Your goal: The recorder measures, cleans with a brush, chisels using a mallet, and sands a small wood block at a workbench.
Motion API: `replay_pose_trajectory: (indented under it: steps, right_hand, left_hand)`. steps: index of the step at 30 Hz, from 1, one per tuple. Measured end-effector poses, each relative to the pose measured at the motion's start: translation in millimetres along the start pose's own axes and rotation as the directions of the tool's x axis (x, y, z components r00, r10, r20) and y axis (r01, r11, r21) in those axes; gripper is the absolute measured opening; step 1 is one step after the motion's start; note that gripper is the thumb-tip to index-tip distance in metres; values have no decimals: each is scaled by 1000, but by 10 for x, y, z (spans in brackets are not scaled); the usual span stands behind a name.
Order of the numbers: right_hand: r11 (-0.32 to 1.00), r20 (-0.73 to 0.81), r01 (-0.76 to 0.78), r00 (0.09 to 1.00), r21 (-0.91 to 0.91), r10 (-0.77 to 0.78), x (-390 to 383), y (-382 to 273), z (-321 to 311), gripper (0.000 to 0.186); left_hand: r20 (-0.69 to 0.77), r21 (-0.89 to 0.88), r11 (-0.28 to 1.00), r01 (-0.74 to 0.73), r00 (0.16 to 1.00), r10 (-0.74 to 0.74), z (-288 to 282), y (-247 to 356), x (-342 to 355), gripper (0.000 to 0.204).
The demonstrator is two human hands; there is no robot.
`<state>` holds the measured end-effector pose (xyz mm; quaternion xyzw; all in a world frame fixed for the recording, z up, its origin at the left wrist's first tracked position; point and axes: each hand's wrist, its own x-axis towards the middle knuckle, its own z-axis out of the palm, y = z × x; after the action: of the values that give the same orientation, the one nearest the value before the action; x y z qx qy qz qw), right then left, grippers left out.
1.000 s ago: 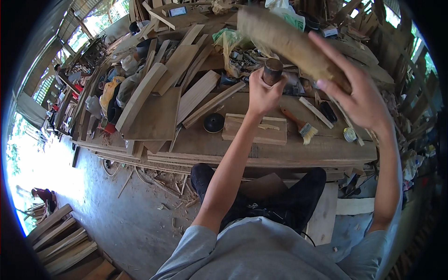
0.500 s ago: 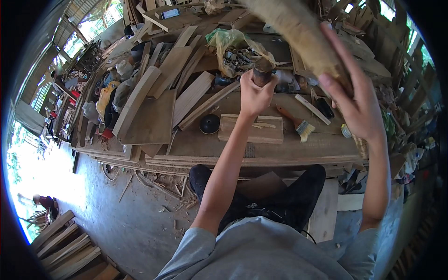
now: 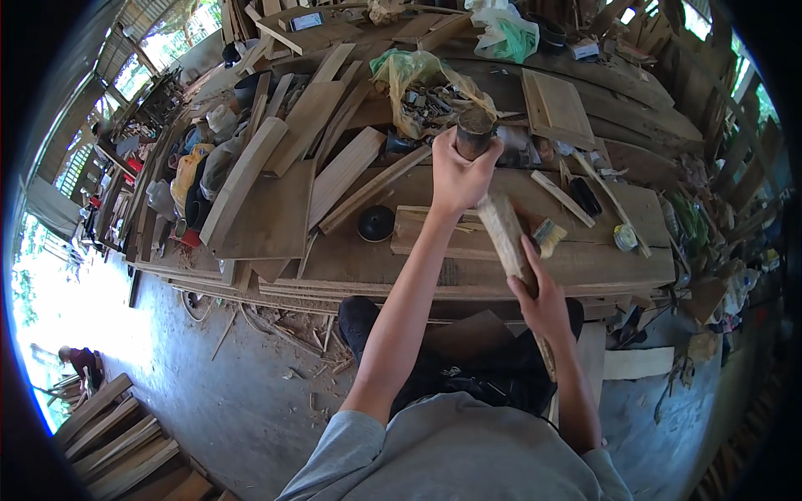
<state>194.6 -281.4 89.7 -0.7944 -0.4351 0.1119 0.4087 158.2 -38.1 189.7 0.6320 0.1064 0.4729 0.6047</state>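
Observation:
My left hand (image 3: pixel 464 174) grips a dark, round wooden tool handle (image 3: pixel 474 125) upright above the bench; its lower end is hidden. Slanting down from just below that fist, a pale, thick length of wood (image 3: pixel 503 230) is held in my right hand (image 3: pixel 539 296), over my lap and the bench's front edge. Behind it lie a flat wooden block (image 3: pixel 430 240) with slivers on top and a paintbrush (image 3: pixel 550 238), partly covered. A black domed disc (image 3: pixel 375 222) sits left of the block, and a small round container (image 3: pixel 624 237) lies to the right.
The bench (image 3: pixel 334 275) carries several boards (image 3: pixel 309 125), a torn plastic bag of small dark pieces (image 3: pixel 426 100) and assorted bags (image 3: pixel 190 179). Scraps litter the floor (image 3: pixel 251 392); planks (image 3: pixel 117 447) are stacked at lower left, near what looks like a person (image 3: pixel 83 363).
My right hand has swung the length of wood from high at upper right down and leftward, to below my left fist. My left hand has shifted only slightly, still gripping the handle.

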Motion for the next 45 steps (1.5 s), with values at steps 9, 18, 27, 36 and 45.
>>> replay_pose_trajectory:
  steps: [9,18,27,36,45]
  right_hand:
    - [994,56,-33,998,-105,39,-104,-1,396,77]
    - [986,13,-34,999,-164,37,-168,-29,526,80]
    - [983,-27,-28,999,-180,23,-193,86,588,80]
    - [986,3,-30,1000,-163,31,-171,-15,557,79]
    - [988,14,-42,999,-151,45,-175,19,538,79]
  left_hand:
    - [15,-75,997,-11,1000,12,-128,-8,-115,25]
    - [-119,-570,813,119,967,-224,-1226,-345,438,26]
    - [-526,-369,929,16,821,-223,-1585,-61,380,40]
    - [-426,90,995,-38,902,73,-1077,19,467,39]
    - [-340,252,963,-100,922,185,-726,64,410,41]
